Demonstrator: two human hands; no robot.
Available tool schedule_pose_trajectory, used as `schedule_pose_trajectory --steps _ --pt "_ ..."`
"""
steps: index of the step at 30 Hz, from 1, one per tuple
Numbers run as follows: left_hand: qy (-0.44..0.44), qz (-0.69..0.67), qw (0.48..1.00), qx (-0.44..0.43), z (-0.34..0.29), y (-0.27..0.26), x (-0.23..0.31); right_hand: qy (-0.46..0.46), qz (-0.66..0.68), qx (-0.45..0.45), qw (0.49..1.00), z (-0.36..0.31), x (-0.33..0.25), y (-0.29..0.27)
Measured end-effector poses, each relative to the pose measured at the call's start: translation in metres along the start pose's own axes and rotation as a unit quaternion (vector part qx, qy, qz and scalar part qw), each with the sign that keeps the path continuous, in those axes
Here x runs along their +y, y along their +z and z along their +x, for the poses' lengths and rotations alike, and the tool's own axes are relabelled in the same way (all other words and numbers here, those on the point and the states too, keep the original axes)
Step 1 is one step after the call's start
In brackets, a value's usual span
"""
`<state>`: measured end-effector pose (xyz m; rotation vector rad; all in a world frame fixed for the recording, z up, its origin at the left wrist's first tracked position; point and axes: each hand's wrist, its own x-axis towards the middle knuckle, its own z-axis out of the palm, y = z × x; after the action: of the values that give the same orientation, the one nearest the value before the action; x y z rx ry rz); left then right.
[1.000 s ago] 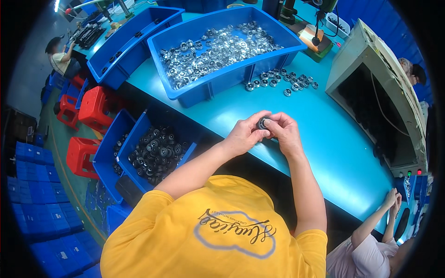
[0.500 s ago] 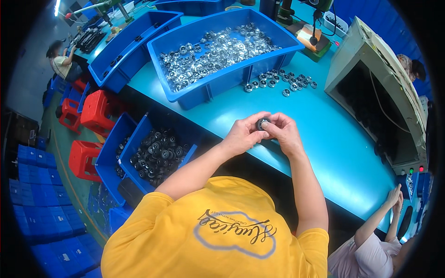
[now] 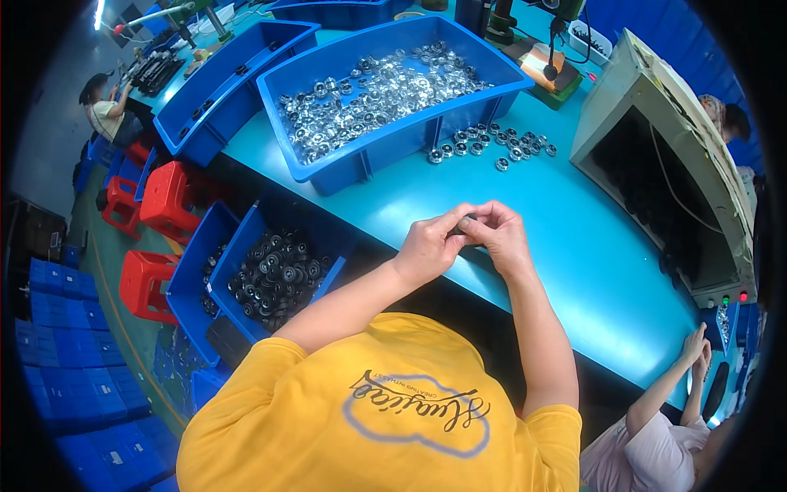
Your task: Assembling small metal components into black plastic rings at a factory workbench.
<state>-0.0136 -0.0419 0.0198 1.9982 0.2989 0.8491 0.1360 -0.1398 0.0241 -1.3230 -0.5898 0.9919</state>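
Observation:
Above the near edge of the table, both my hands close on one small round black wheel (image 3: 470,218). My left hand (image 3: 429,245) grips it from the left with bent fingers. My right hand (image 3: 503,239) pinches the other side, its thumb lying across the part. Fingers cover most of the wheel, so its face barely shows. Beyond my hands, a group of small shiny metal rings with dark centres (image 3: 514,153) lies on the table. Many similar silvery parts (image 3: 385,98) fill the large blue bin (image 3: 344,168) behind them.
Below the table edge at left, a blue bin (image 3: 234,316) holds many black wheels (image 3: 275,279). A boxy beige machine (image 3: 611,107) with a dark opening stands on the turquoise table (image 3: 574,271). Red stools (image 3: 147,283) are at left. A co-worker's hands (image 3: 697,348) are at lower right.
The black wheel has turned between my fingers; its round face showed before and is now mostly covered. My hands stay in nearly the same place.

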Motion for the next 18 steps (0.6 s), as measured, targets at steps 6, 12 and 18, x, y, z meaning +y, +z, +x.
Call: schedule_pose_trajectory --steps 6,12,18 --pt "-0.099 -0.171 0.979 -0.052 0.002 -0.006 -0.004 0.038 0.028 -0.045 0.998 0.0 -0.011 -0.003" --pt "-0.149 -0.26 0.951 -0.073 0.002 -0.01 -0.002 0.033 0.021 -0.032 0.999 0.004 -0.005 -0.004" --pt "-0.049 -0.091 0.994 -0.034 -0.001 -0.002 -0.004 0.016 0.024 -0.023 0.999 0.002 0.0 -0.003"
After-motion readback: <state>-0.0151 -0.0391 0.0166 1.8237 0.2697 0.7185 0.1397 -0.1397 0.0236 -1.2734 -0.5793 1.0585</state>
